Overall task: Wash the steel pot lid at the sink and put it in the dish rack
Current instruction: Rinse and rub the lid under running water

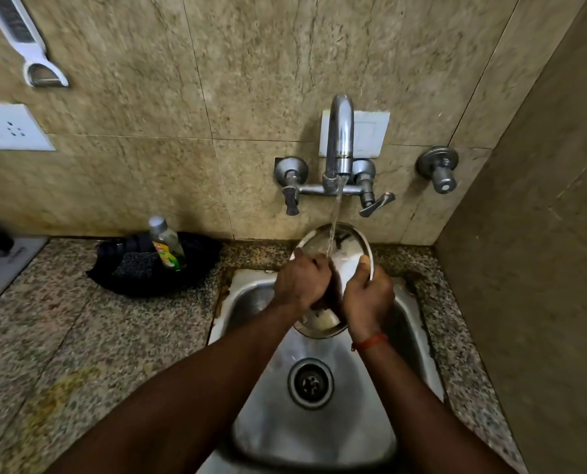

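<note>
While water (334, 220) ran from the wall faucet (340, 138), I held the steel pot lid (340, 249) tilted on edge under the stream, over the 12 o'clock end of the sink (360, 415). The stream struck the lid's upper face near its middle. My right hand (369, 299) gripped the lid at its 3 o'clock edge, the thumb hooked over the rim and the rest of the hand wrapped behind it. A red thread (370, 342) circled that wrist. My left hand (302, 282) lay against the lid at its 9 o'clock side, its fingers (314, 265) curled tight onto the wet face; whether they clutched the rim or only pressed on it I could not tell. The lid's lower edge showed between my wrists, above the basin.

At 6 o'clock from my hands sat the drain (310, 383). On the speckled stone surface (80, 336), at 9 o'clock from the lid, a bottle of green dish liquid (167, 244) stood upright in a black tray (196, 265), with a dark scrub pad (136, 265) just beside it. A separate valve knob (439, 169) sat on the wall at 3 o'clock from the faucet. A white socket plate (11, 128) and a hanging white peeler (29, 39) were on the wall toward 10 o'clock.
</note>
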